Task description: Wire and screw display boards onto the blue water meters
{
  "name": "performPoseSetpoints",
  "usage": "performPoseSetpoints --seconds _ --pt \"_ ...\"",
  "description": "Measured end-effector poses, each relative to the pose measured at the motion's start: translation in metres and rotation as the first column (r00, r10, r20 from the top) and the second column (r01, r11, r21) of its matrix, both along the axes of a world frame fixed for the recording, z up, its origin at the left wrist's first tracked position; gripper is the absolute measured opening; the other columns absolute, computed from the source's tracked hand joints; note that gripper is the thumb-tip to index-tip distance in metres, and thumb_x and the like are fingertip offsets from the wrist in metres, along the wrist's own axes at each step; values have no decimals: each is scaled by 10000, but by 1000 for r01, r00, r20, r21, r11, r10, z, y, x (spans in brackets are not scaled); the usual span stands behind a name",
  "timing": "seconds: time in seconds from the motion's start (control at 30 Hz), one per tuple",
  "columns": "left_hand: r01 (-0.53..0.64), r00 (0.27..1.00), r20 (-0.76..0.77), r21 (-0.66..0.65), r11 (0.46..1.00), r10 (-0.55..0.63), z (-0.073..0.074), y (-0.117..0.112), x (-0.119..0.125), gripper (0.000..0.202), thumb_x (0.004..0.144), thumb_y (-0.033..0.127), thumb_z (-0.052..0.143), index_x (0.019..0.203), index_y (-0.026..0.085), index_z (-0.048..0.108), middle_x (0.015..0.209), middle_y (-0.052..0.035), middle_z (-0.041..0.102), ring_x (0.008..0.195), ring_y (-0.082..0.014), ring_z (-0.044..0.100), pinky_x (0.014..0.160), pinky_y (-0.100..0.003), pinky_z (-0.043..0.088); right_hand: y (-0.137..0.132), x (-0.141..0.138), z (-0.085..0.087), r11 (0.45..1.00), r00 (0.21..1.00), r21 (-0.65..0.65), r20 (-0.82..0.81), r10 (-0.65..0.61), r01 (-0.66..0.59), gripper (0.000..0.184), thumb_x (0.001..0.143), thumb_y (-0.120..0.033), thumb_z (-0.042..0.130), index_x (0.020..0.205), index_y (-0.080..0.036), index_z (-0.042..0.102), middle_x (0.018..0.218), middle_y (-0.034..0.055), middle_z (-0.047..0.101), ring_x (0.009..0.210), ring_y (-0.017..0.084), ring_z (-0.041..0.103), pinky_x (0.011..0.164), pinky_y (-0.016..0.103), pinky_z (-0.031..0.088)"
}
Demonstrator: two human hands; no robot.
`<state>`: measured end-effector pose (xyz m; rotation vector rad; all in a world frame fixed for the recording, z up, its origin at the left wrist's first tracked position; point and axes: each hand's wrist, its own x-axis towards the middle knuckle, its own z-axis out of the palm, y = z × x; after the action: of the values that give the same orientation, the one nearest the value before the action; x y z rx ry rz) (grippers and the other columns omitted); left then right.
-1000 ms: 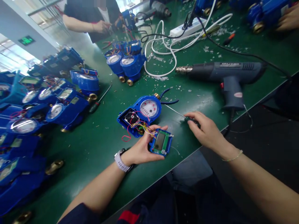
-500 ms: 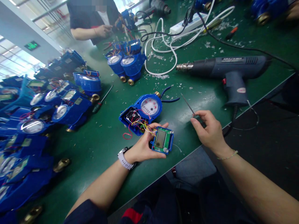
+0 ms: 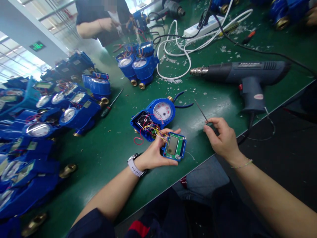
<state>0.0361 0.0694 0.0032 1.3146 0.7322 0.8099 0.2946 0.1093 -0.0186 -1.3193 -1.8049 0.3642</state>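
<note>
My left hand (image 3: 157, 152) grips a small green circuit board (image 3: 174, 146) with a grey display, set in a blue frame, between thumb and fingers. Thin coloured wires (image 3: 156, 129) run from it into the open housing of a blue water meter (image 3: 162, 111), which lies just beyond on the table. The meter's round white dial faces up. In my right hand (image 3: 221, 138) is a screwdriver (image 3: 201, 111); its thin shaft points up and left, away from the board, and my closed fingers mostly hide the dark handle.
A heat gun (image 3: 237, 72) lies at the right. Past it are a white power strip (image 3: 203, 27), looped cables and plastic scraps. Many blue meters (image 3: 79, 114) crowd the left, beside another screwdriver (image 3: 111, 104). A co-worker (image 3: 104, 23) works across the green table (image 3: 104, 158).
The whole view has shifted slightly, so things appear a little farther right. Both hands keep their holds on the circuit board and the screwdriver.
</note>
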Motion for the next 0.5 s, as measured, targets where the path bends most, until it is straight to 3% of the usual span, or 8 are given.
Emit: performPoseSetpoints --seconds 0.2,0.5 --pt "6 1000 14 18 1000 -6 -1 0 -1 818 651 206 869 1260 265 327 1560 -197 352 1413 -316 413 1143 -493 348 0 0 1 1000 1000 -13 7 -1 1 174 904 -350 559 992 -201 578 768 27 618 569 162 533 558 301 435" --pt "12 1000 -7 22 1000 -12 0 0 -1 835 661 254 863 1297 248 323 1551 -220 354 1386 -331 443 1127 -491 372 1 0 2 1000 1000 -16 24 8 -7 182 891 -360 563 976 -201 591 785 40 637 596 175 559 556 303 448"
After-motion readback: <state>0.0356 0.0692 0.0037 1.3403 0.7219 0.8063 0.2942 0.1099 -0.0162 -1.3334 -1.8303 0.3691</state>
